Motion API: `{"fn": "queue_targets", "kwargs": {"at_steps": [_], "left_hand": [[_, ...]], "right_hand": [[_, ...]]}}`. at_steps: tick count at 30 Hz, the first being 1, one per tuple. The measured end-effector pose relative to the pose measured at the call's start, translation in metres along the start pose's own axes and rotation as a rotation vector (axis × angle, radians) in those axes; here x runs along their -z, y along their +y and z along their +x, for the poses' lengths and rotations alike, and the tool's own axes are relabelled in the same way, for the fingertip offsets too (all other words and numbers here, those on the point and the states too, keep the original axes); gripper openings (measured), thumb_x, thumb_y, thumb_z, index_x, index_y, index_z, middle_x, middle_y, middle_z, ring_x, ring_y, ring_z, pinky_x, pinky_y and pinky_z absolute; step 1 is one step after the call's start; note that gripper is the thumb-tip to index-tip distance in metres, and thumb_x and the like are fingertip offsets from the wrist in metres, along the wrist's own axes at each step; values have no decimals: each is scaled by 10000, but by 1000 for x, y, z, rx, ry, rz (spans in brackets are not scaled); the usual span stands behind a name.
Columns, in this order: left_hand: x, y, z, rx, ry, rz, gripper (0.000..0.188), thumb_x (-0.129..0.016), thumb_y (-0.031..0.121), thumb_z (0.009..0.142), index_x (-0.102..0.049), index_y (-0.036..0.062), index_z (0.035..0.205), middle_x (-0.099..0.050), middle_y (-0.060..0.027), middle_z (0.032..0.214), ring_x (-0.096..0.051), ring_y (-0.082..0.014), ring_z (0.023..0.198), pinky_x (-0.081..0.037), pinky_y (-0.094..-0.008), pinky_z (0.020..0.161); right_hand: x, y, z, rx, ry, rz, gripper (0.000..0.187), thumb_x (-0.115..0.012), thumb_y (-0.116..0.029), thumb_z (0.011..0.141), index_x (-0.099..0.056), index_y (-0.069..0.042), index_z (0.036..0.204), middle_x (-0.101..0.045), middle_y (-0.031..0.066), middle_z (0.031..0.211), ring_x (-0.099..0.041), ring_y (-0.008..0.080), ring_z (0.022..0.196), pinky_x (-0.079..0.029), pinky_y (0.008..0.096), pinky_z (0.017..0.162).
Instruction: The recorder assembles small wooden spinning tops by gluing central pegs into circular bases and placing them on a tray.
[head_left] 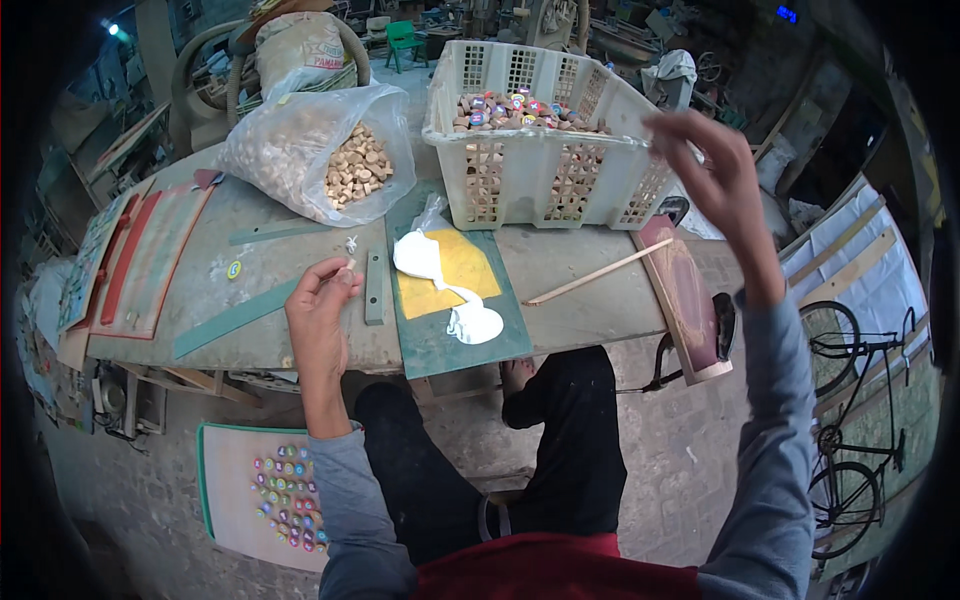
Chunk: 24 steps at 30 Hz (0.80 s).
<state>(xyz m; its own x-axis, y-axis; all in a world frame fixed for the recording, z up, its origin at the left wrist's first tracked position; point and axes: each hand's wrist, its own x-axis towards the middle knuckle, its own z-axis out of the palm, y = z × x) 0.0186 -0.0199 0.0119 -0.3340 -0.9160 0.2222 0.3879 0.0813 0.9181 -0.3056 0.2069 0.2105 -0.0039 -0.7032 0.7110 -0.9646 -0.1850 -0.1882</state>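
My left hand (325, 310) is raised over the table's near side, thumb and fingertips pinched on a small pale piece (350, 262). A whitish tip shows just above it. Slightly blurred, my right hand (715, 170) hovers at the right corner of a white plastic crate (520, 180), its fingers apart and nothing visible between them. Inside the crate lie many small wooden pieces, some with coloured round tops (520, 105). Left of it, a clear plastic bag (275, 150) spills plain wooden knobs (358, 165). Between my hands, white paste (475, 323) is spread on a green board (425, 350) with a yellow sheet (465, 265).
A thin wooden stick (600, 272) lies right of the board, beside a purple-topped plank (685, 290). Green strips (240, 318), a drilled block (374, 288) and a yellow round disc (234, 270) lie at left. Below, a panel (235, 500) carries coloured round pieces. Bicycles (850, 440) stand right.
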Motion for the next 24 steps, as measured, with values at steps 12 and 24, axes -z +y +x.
{"fn": "queue_targets", "kwargs": {"at_steps": [12,24], "left_hand": [[-3,-3,-4,-18,-17,106,225,-646,73,940,-643,-55,1125,-685,-74,966,-637,-114,869,-482,-240,780],[-5,-2,-7,-28,-18,151,213,-620,77,953,-648,-41,1128,-673,-53,969,-624,-101,876,-478,-239,793]], "right_hand": [[-96,199,99,-218,-1208,-489,353,-617,-287,869,-708,-42,1106,-740,134,980,-696,256,862,-517,404,778],[-52,203,62,-320,-888,71,342,-568,-190,989,-646,-60,1296,-584,140,1386,-522,247,1316,-327,392,1146]]}}
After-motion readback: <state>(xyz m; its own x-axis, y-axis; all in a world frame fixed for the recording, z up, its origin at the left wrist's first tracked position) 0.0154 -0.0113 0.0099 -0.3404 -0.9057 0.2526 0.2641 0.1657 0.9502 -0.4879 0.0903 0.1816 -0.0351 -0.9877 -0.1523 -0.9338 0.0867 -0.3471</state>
